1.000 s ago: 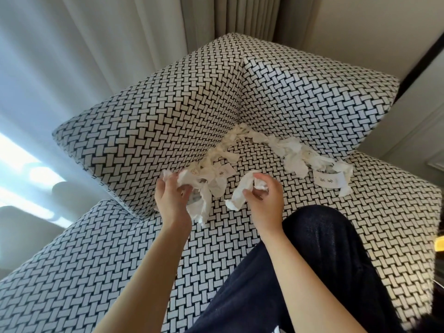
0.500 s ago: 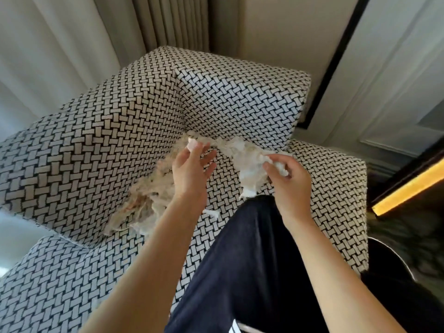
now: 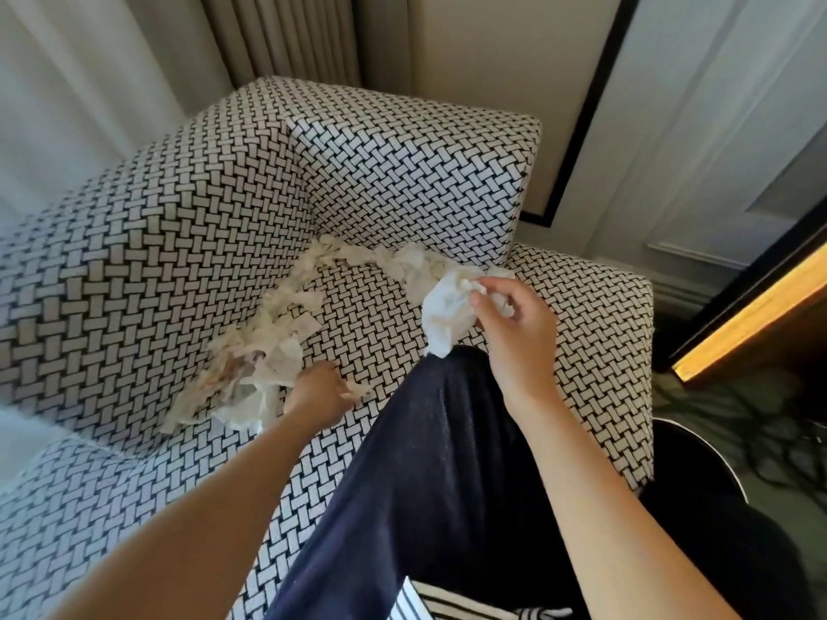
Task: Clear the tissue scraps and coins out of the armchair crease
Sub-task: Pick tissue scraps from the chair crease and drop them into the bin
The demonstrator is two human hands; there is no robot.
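Pinching one crumpled white wad [image 3: 447, 315] right of centre, your right hand [image 3: 514, 337] has thumb and fingers curled round the soft, creased tissue. The wad's lower tip hangs just at the top of your one dark navy leg [image 3: 425, 463], which rests on the seat.

Your left hand [image 3: 315, 393] lies low on the seat, left of centre, back upward. Its fingers are blurred, so you cannot tell from here whether it grips anything. It sits just beside the thickest heap of scraps [image 3: 264, 364], thin and rumpled, some with faint reddish marks.

The armchair [image 3: 402, 172] is blocky and square-edged, covered in a coarse black-and-white basket-weave cloth. The scraps run as one ragged white band along its crease [image 3: 322, 248]. They start at the heap at mid-left, go up to the inner corner above centre, then run right toward the wad you hold.

Pleated beige curtain [image 3: 291, 33] hangs at the top of the frame behind the chair.
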